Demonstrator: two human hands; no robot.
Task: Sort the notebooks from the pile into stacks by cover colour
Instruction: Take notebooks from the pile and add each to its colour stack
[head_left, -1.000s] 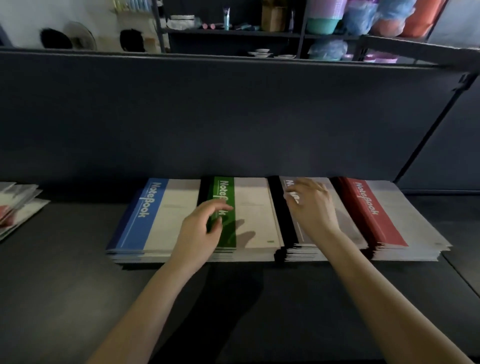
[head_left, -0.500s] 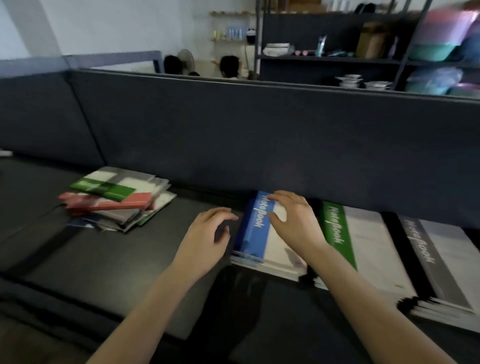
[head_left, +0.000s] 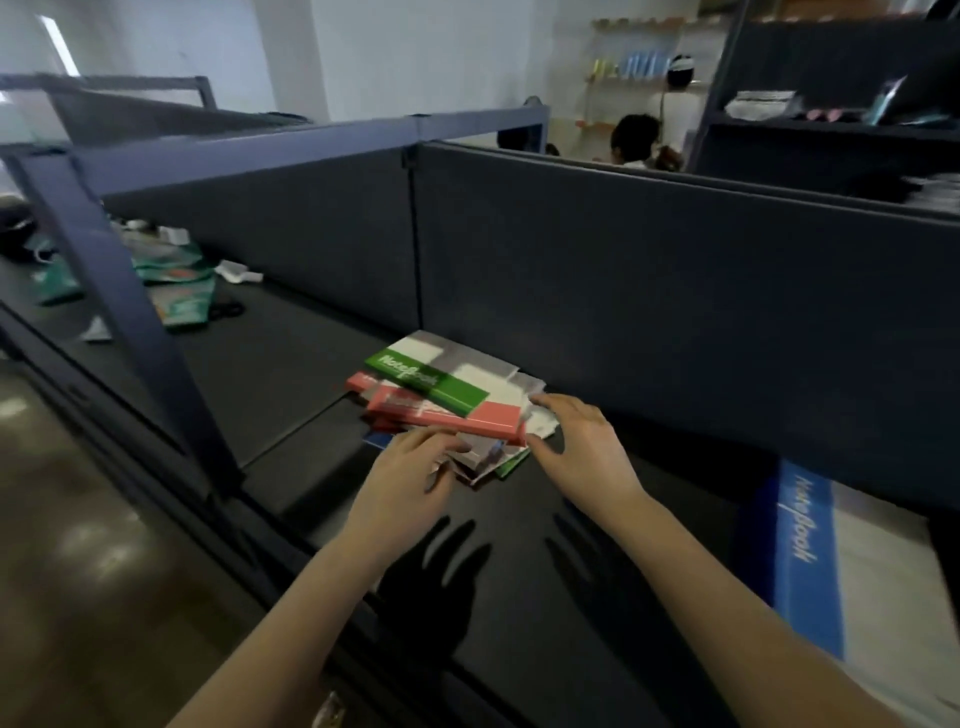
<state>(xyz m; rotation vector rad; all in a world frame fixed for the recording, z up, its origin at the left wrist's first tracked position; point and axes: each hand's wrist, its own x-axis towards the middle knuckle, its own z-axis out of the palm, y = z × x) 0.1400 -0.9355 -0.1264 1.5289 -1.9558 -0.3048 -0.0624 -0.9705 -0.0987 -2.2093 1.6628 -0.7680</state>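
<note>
Head view: at centre frame the mixed pile (head_left: 470, 441) of notebooks lies askew on the dark desk (head_left: 519, 597), a green notebook (head_left: 431, 387) topmost over a red notebook (head_left: 467, 422). The left grip (head_left: 410, 483) touches the pile's near edge, fingers loosely curled. The right grip (head_left: 582, 452), fingers spread, brackets its right corner. Neither plainly pinches a cover. Lifting by the fanned lower edges could drag several covers together or spill the top ones. The blue stack (head_left: 810, 561) lies at lower right.
</note>
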